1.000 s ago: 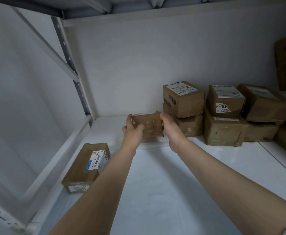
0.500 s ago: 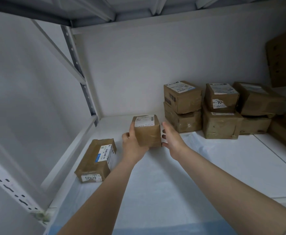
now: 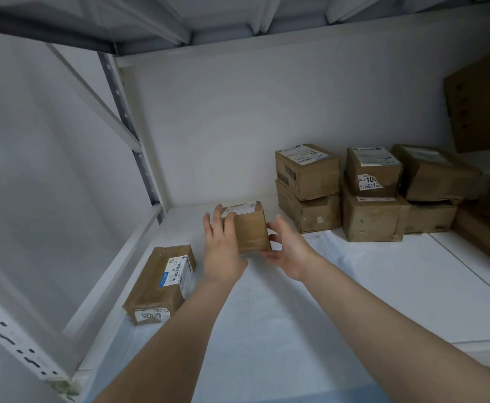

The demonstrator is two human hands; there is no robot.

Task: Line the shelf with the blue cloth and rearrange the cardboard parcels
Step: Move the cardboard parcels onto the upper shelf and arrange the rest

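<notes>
Left hand (image 3: pixel 223 248): grip closed on the small parcel (image 3: pixel 252 231), thumb over its near top edge, fingers up its left face. Right hand (image 3: pixel 290 253): grip loose and open, thumb and fingertips just touching the parcel's lower right edge. The parcel stands on the blue cloth (image 3: pixel 267 330), near the back wall and left of the stacks. It has a white label on top, print too small to read. Long parcel (image 3: pixel 156 286) lies on the cloth to the left, along the side rail of the shelf (image 3: pixel 427 286). Its end sticker reads about "5009", first digit uncertain; its top label is white with a blue band and barcodes. Stacked parcels (image 3: pixel 310 193) stand at the back right, two high, with the cloth's rumpled edge at their foot. One upper box (image 3: pixel 373 173) carries a sticker with "26-2" and "100", cut off at the corner. Other labels are illegible.
</notes>
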